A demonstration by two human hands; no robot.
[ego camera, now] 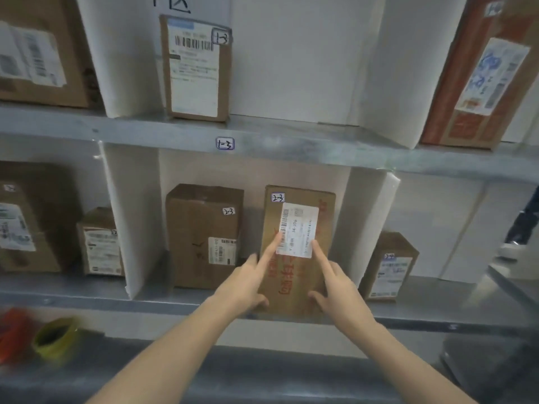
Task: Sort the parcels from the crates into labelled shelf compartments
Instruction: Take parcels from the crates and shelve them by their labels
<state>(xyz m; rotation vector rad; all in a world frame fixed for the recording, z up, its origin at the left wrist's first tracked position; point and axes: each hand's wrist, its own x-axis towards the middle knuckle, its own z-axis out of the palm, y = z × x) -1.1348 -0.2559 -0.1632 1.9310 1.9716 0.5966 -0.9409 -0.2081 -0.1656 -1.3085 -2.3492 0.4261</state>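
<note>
A tall cardboard parcel (pixel 303 266) with red print, a white shipping label and a small "2-3" tag stands upright in the middle compartment of the lower shelf. My left hand (pixel 248 282) presses its front with the index finger stretched up to the label and the thumb at the box's lower left. My right hand (pixel 335 282) mirrors it on the lower right, index finger on the label's corner. Neither hand closes around the box. To its left stands a second brown parcel (pixel 204 237) tagged "2-3".
White dividers (pixel 128 217) wall off the compartments. The shelf edge (pixel 291 147) above carries a "1-3" tag, with a "1-3" parcel (pixel 195 68) over it. More parcels sit left (pixel 100 243) and right (pixel 389 268). Tape rolls (pixel 55 339) lie at the lower left.
</note>
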